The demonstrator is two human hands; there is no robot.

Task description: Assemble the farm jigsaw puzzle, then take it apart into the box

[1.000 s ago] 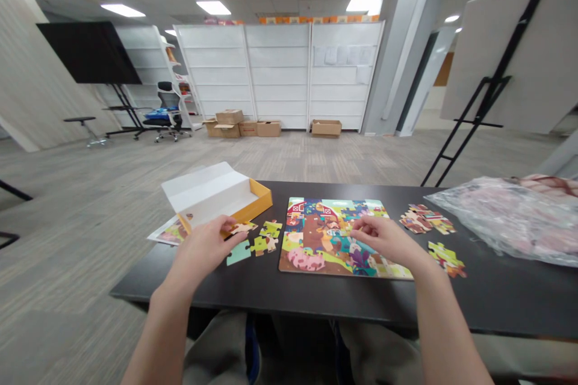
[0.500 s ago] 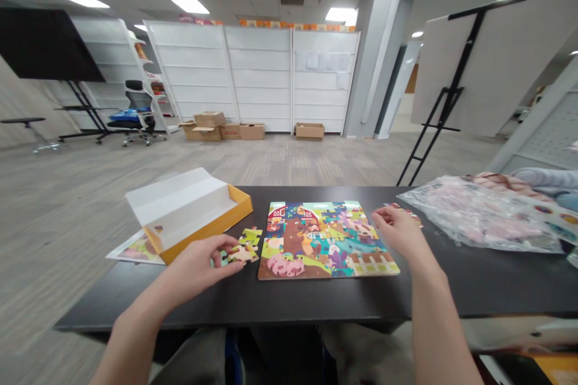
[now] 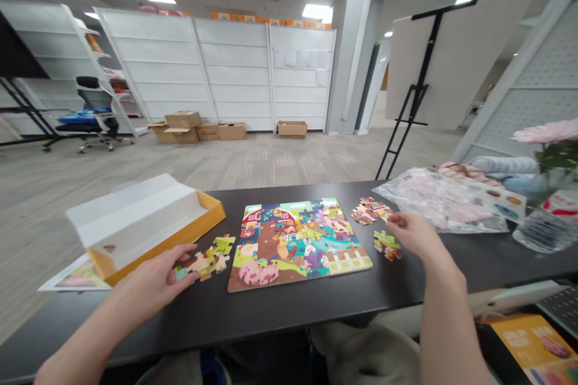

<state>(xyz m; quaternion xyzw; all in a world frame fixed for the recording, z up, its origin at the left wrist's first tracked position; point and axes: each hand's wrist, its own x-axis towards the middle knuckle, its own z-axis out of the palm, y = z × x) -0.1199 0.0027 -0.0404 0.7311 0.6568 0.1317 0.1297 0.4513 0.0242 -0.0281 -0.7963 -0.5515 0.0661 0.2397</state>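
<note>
My left hand [image 3: 156,277] rests at the left of the puzzle, thumb and fingers apart around a cluster of loose jigsaw pieces [image 3: 208,260] on the table. Between both hands lies a farm-scene jigsaw puzzle [image 3: 295,246] with a red barn, a bear and a pink pig, its pieces largely fitted together on a board. My right hand [image 3: 418,240] is at the right, fingertips closed together beside a reddish pile of pieces [image 3: 366,210]. Just below those fingertips lie green pieces [image 3: 386,245]. Whatever the right fingertips pinch is too small to make out.
An open yellow box [image 3: 153,234] with a white inside stands at the left, over a printed sheet [image 3: 74,280]. Clear plastic bags [image 3: 445,201] and a vase [image 3: 551,222] with a pink flower occupy the right side of the black table [image 3: 271,316].
The view has swung to the right, so the table's things appear further left. My right hand has moved off the loose pieces it covered, which now show. My left hand stays by its pieces.
</note>
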